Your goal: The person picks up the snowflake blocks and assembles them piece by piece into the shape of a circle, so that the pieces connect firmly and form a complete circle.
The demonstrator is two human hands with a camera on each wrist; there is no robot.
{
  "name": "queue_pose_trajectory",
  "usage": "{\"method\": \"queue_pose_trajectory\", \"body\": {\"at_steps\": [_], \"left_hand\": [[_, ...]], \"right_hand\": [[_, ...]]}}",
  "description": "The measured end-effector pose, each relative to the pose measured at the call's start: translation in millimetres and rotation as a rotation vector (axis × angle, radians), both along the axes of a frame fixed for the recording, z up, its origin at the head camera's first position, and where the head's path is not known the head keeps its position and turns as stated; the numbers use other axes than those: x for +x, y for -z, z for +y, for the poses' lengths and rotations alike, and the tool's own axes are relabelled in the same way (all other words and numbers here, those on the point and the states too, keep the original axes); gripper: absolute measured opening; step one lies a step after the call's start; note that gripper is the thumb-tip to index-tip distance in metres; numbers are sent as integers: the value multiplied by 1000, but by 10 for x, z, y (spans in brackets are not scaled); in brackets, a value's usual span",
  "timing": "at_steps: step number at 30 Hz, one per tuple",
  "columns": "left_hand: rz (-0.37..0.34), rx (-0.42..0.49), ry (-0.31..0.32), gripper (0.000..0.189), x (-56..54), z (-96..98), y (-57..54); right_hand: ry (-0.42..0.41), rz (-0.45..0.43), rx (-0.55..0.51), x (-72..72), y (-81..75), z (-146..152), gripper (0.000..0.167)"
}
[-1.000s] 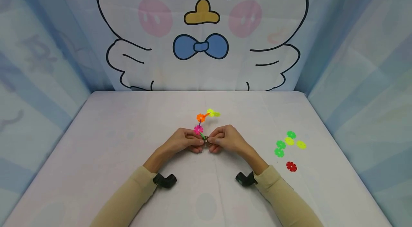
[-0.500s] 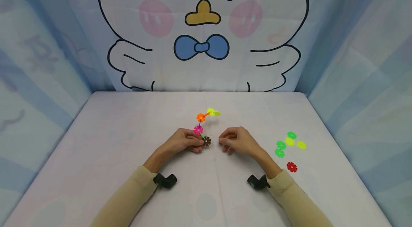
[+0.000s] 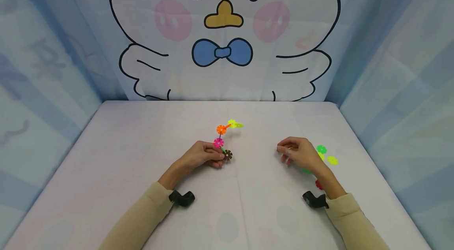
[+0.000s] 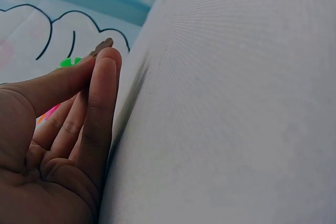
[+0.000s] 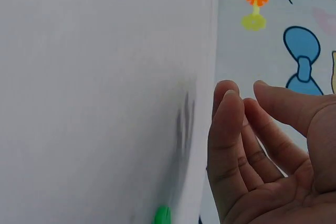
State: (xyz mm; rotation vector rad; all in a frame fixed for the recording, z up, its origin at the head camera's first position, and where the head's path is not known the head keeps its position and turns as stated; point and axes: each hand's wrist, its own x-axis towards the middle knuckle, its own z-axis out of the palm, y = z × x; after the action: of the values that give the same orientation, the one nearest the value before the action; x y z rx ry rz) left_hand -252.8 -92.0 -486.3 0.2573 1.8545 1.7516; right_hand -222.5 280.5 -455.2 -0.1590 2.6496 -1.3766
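Note:
My left hand (image 3: pixel 202 155) pinches a brown notched snowflake disc (image 3: pixel 228 155) between thumb and fingertips. The disc ends a chain of interlocked plastic discs; a pink disc (image 3: pixel 218 143), an orange disc (image 3: pixel 221 129) and a yellow disc (image 3: pixel 232 123) show beyond the fingers. In the left wrist view the brown edge (image 4: pixel 103 46) pokes out above the fingertips, with a green disc (image 4: pixel 69 62) behind the thumb. Apart from the chain, my right hand (image 3: pixel 301 153) hovers over the right of the table, fingers loosely bent and a gap between thumb and fingers, holding nothing.
Loose discs lie at the right, partly under my right hand and forearm: a green disc (image 3: pixel 321 149), a yellow disc (image 3: pixel 332 160), a red disc (image 3: pixel 319 184) and others mostly hidden. A printed cloth backdrop (image 3: pixel 223 80) rises behind the white table (image 3: pixel 142 131).
My right hand has let go of the brown disc and moved right, toward the loose discs, covering some of them. The left hand and chain have stayed in place.

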Motion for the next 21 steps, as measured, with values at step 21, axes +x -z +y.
{"method": "queue_pose_trajectory", "body": {"at_steps": [21], "left_hand": [[-2, 0, 3, 26, -17, -9, 26]], "right_hand": [[310, 132, 400, 118, 23, 1098, 42]]}}
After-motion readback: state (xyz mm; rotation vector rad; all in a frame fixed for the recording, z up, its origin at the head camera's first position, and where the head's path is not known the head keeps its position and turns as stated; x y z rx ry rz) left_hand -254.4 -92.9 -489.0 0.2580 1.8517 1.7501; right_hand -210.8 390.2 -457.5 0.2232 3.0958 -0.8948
